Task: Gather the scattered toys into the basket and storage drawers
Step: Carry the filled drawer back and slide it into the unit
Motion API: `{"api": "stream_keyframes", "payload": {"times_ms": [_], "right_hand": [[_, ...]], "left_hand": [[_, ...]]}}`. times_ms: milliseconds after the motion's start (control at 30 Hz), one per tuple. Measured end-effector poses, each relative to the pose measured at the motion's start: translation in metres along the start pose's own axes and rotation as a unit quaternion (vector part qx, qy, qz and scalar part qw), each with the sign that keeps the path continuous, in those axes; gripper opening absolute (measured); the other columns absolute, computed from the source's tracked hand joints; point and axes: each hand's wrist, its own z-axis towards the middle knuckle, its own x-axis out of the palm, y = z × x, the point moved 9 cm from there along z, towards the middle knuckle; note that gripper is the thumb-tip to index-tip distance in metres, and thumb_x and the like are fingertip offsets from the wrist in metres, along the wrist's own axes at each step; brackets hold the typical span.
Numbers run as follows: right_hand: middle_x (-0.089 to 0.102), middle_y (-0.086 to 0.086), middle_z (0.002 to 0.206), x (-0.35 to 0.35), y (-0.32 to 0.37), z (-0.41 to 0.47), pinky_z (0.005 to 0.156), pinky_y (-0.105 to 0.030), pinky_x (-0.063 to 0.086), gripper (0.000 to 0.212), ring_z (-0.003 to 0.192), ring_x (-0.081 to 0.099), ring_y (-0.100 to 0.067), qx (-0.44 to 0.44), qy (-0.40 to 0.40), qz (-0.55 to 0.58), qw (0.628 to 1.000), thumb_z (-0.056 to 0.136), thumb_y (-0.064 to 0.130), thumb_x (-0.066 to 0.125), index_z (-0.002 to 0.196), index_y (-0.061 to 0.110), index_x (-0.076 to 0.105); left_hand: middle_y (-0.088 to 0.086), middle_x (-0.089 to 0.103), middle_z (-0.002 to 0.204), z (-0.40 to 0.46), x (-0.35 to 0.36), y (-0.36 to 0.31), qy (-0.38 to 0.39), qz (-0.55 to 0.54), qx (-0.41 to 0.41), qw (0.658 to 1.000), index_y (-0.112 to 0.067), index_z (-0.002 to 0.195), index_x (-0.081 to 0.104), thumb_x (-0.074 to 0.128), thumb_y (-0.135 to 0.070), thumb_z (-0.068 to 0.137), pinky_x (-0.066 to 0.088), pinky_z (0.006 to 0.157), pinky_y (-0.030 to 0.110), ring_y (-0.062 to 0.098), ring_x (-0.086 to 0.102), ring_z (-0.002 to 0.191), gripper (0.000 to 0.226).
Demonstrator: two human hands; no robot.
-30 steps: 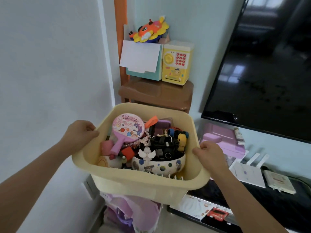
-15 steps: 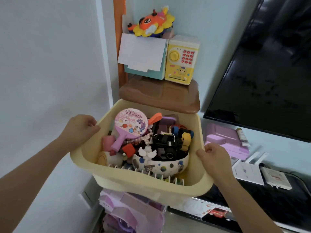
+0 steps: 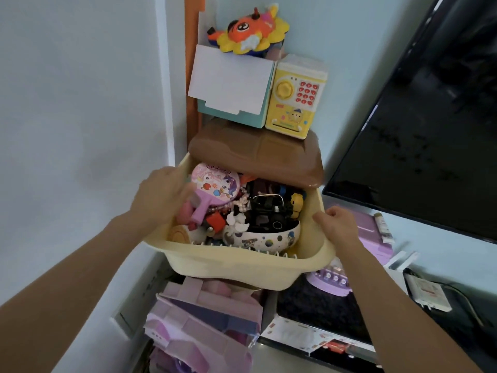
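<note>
A cream plastic drawer (image 3: pixel 236 267) full of toys sits partly slid under the brown top (image 3: pixel 258 152) of a storage unit in the corner. Inside lie a pink unicorn paddle (image 3: pixel 215 189), a white patterned bowl (image 3: pixel 263 238) and black and red toys. My left hand (image 3: pixel 161 195) grips the drawer's left rim, fingers curled over the edge. My right hand (image 3: pixel 338 224) grips the right rim. The drawer's far end is hidden under the brown top.
A yellow toy safe (image 3: pixel 295 98), a teal box with a white card (image 3: pixel 231 87) and an orange plush (image 3: pixel 250 30) stand on the brown top. Purple toy furniture (image 3: pixel 204 319) sits below the drawer. A large dark TV (image 3: pixel 430 117) hangs right, above a cabinet with a router.
The drawer has moved forward and its far end now lies under the brown top. Both hands travelled with it, keeping their grip on the rims.
</note>
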Motion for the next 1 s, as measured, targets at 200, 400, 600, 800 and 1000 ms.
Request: {"api": "stream_keyframes", "payload": {"times_ms": [200,400,600,800,1000], "right_hand": [[0.046,-0.005,0.062,0.004,-0.005,0.002,0.049,-0.026,0.026,0.023,0.063,0.046,-0.021,0.000,0.003,-0.005,1.000,0.079,0.016,0.061,0.062,0.010,0.047],[0.052,-0.007,0.128,0.003,0.021,-0.038,0.094,-0.039,0.040,0.050,0.118,0.049,-0.026,-0.127,0.017,-0.086,0.988,0.088,0.037,0.053,0.131,0.014,0.042],[0.049,-0.004,0.140,0.063,0.052,-0.135,0.108,-0.049,0.021,0.080,0.133,0.041,-0.025,-0.471,0.092,-0.343,0.808,0.087,0.072,0.013,0.136,0.015,0.041],[0.040,-0.011,0.147,0.066,0.069,-0.068,0.109,-0.054,0.015,0.087,0.138,0.033,-0.029,-0.424,0.033,-0.370,0.826,0.081,0.072,0.027,0.139,0.010,0.042],[-0.028,-0.005,0.154,0.080,0.084,-0.004,0.114,-0.050,-0.012,0.110,0.141,-0.026,-0.023,-0.337,0.097,-0.384,0.854,0.076,0.076,0.041,0.146,0.017,-0.021]], "left_hand": [[0.011,0.050,0.138,-0.082,0.042,-0.056,0.069,0.129,0.260,0.954,-0.010,0.136,0.043,0.018,-0.076,0.083,0.025,0.109,0.043,0.026,0.038,0.130,0.088],[0.013,0.059,0.127,-0.083,0.046,-0.061,0.008,0.211,0.343,0.915,-0.006,0.122,0.059,0.027,-0.069,0.087,0.033,0.104,0.055,0.029,0.050,0.123,0.078],[0.016,0.047,0.139,-0.062,0.034,-0.059,-0.026,0.225,0.321,0.919,0.000,0.131,0.049,0.025,-0.075,0.083,0.017,0.112,0.050,0.026,0.033,0.133,0.092],[0.018,0.046,0.139,-0.012,0.048,-0.053,-0.026,0.221,0.234,0.946,0.000,0.130,0.050,0.017,-0.079,0.080,0.015,0.112,0.051,0.032,0.036,0.133,0.099],[0.018,0.050,0.136,0.041,0.072,-0.047,0.023,0.246,0.203,0.948,-0.003,0.129,0.052,0.007,-0.076,0.082,0.031,0.098,0.063,0.039,0.047,0.125,0.098]]}}
